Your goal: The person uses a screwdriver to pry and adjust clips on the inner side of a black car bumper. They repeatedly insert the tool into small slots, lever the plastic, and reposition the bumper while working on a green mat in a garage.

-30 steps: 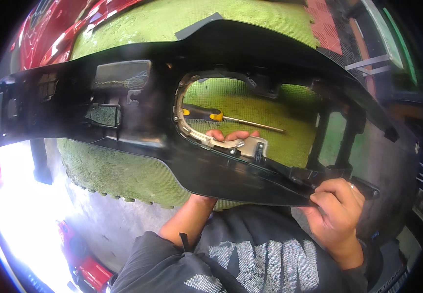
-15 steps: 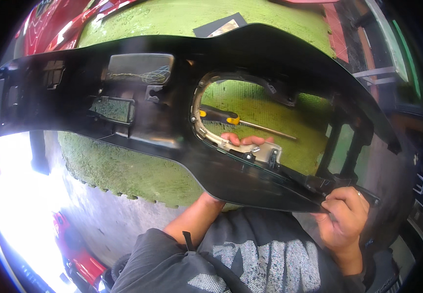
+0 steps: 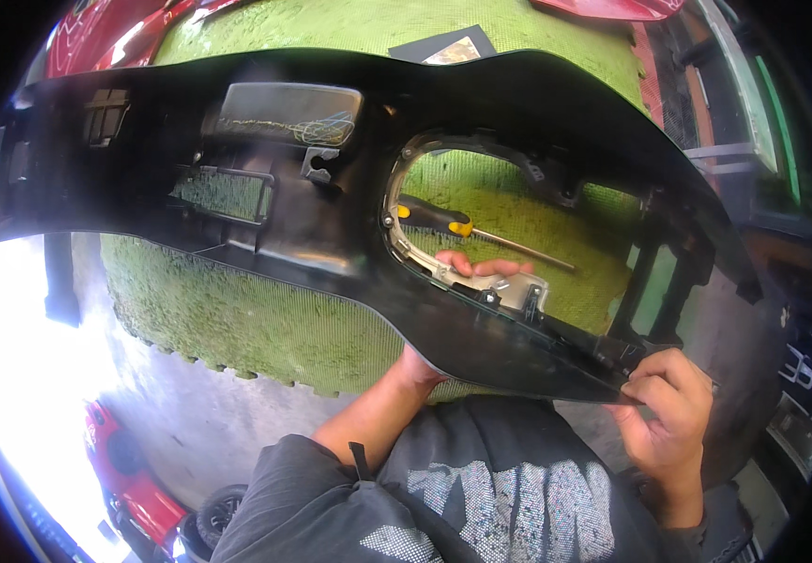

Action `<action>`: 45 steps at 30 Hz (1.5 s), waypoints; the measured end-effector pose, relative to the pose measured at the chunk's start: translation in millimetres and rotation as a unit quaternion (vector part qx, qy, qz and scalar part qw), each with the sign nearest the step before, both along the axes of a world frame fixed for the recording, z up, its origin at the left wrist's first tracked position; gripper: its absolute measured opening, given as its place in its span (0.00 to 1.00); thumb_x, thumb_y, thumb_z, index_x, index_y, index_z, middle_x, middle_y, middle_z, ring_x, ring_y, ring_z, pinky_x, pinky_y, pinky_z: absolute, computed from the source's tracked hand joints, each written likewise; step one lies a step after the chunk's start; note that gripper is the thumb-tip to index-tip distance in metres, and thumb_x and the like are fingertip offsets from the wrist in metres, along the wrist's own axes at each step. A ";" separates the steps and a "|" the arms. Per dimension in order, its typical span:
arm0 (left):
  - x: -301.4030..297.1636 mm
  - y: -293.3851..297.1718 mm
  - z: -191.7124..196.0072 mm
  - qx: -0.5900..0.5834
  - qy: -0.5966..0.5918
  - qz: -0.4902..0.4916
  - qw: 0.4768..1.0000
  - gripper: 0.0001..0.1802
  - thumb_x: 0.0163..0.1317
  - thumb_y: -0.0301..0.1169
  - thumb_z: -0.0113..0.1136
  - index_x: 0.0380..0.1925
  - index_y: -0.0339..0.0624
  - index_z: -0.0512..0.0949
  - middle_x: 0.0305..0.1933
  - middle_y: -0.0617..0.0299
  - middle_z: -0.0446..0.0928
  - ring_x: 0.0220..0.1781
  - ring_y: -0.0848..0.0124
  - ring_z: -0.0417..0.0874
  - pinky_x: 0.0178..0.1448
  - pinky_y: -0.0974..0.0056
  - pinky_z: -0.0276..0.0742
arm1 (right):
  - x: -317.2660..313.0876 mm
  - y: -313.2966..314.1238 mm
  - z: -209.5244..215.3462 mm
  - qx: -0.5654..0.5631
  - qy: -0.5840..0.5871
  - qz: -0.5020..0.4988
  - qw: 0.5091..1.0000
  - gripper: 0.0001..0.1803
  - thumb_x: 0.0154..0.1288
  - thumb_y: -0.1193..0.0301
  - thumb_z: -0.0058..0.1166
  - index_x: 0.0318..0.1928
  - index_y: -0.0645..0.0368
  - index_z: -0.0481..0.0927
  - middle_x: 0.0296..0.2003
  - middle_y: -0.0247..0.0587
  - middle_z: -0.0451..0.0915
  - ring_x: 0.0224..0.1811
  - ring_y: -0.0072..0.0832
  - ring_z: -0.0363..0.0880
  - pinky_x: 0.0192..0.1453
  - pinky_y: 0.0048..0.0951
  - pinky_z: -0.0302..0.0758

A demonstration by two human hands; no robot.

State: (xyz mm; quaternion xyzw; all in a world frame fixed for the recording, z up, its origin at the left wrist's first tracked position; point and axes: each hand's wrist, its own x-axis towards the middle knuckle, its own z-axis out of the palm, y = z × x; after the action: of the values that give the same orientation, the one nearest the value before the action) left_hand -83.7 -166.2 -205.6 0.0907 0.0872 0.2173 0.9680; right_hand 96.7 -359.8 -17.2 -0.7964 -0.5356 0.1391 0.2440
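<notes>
Green mat (image 3: 237,305) on grey floor (image 3: 171,403); on mat screwdriver (image 3: 438,218), dark flat piece (image 3: 422,46).

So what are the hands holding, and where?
A big black panel. The left hand reaches under it, fingers at the opening's pale lower rim; the right hand grips the lower edge near the right end.

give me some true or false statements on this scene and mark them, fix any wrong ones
1. The right hand grips the edge of the black panel. True.
2. The left hand holds the screwdriver. False: its fingers show at the rim of the panel's large opening, apart from that tool.
3. The screwdriver's handle is black and yellow. True.
4. The mat is blue. False: it is green.
5. The screwdriver shows through the large opening. True.
</notes>
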 end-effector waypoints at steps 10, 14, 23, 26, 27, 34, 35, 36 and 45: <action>-16.2 57.1 15.1 0.029 -0.005 0.077 0.997 0.28 0.86 0.55 0.52 0.70 0.46 0.75 0.58 0.52 0.83 0.74 0.49 0.82 0.91 0.35 0.65 | -10.0 5.9 6.9 0.008 -0.062 -0.004 0.998 0.17 0.53 0.67 0.80 0.29 0.61 0.81 0.33 0.42 0.81 0.30 0.41 0.80 0.35 0.39 0.73; -7.8 65.3 5.4 0.034 -0.050 0.079 0.995 0.21 0.84 0.53 0.57 0.59 0.50 0.77 0.45 0.62 0.79 0.51 0.63 0.84 0.73 0.48 0.79 | -12.6 6.3 11.6 0.001 -0.064 -0.002 0.998 0.17 0.54 0.68 0.80 0.29 0.62 0.81 0.33 0.43 0.81 0.31 0.44 0.80 0.36 0.40 0.74; -10.7 70.0 8.4 -0.022 -0.012 0.051 0.998 0.17 0.79 0.49 0.63 0.52 0.52 0.75 0.45 0.67 0.72 0.51 0.67 0.78 0.69 0.52 0.76 | 11.7 42.8 67.2 -0.076 0.041 0.070 0.994 0.16 0.62 0.64 0.77 0.35 0.63 0.84 0.34 0.44 0.85 0.32 0.40 0.84 0.37 0.38 0.76; -11.3 69.5 4.0 -0.019 -0.018 0.050 0.998 0.16 0.80 0.49 0.63 0.52 0.52 0.75 0.46 0.67 0.72 0.51 0.67 0.77 0.70 0.52 0.76 | 23.7 91.3 70.1 -0.029 0.181 0.029 0.983 0.18 0.71 0.60 0.73 0.41 0.64 0.86 0.32 0.45 0.86 0.31 0.33 0.86 0.38 0.35 0.78; -12.3 70.6 1.0 -0.012 -0.028 0.053 0.998 0.16 0.80 0.49 0.62 0.53 0.52 0.75 0.46 0.66 0.73 0.52 0.67 0.76 0.70 0.51 0.75 | 22.1 119.3 64.3 -0.064 0.158 0.060 0.984 0.18 0.73 0.60 0.70 0.42 0.65 0.86 0.31 0.47 0.87 0.32 0.37 0.87 0.38 0.39 0.79; -11.2 68.1 -1.5 0.004 0.000 0.057 0.998 0.14 0.84 0.48 0.59 0.52 0.52 0.75 0.46 0.67 0.74 0.50 0.67 0.79 0.68 0.52 0.79 | -10.0 251.9 -39.7 -0.324 -0.006 0.136 0.936 0.14 0.75 0.64 0.64 0.44 0.66 0.89 0.41 0.59 0.93 0.46 0.53 0.94 0.55 0.49 0.89; -13.0 67.9 0.2 0.013 0.012 0.057 0.998 0.14 0.84 0.48 0.59 0.52 0.52 0.75 0.46 0.67 0.75 0.50 0.67 0.79 0.68 0.51 0.79 | -12.0 256.7 -38.3 -0.322 0.067 0.115 0.937 0.15 0.73 0.64 0.65 0.44 0.67 0.88 0.39 0.60 0.92 0.45 0.53 0.94 0.54 0.49 0.88; -14.0 68.6 0.9 0.023 0.025 0.057 0.998 0.14 0.84 0.48 0.59 0.52 0.52 0.75 0.47 0.67 0.75 0.50 0.68 0.79 0.69 0.51 0.79 | -13.5 260.9 -33.8 -0.318 0.139 0.092 0.933 0.17 0.71 0.63 0.66 0.43 0.69 0.87 0.38 0.61 0.90 0.43 0.54 0.93 0.52 0.50 0.87; -12.9 78.5 -11.0 0.013 -0.026 0.019 0.999 0.12 0.83 0.46 0.62 0.51 0.53 0.75 0.45 0.68 0.75 0.50 0.69 0.80 0.69 0.51 0.80 | 8.5 222.0 -58.6 -0.225 0.071 0.102 0.966 0.17 0.67 0.63 0.68 0.44 0.66 0.86 0.37 0.60 0.90 0.43 0.54 0.93 0.51 0.48 0.86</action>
State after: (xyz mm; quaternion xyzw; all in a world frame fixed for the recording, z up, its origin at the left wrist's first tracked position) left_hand -96.7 -87.8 -216.6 0.0958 0.0613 0.2388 0.9644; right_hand 105.2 -137.8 -75.8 -0.7599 -0.5503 0.3365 0.0803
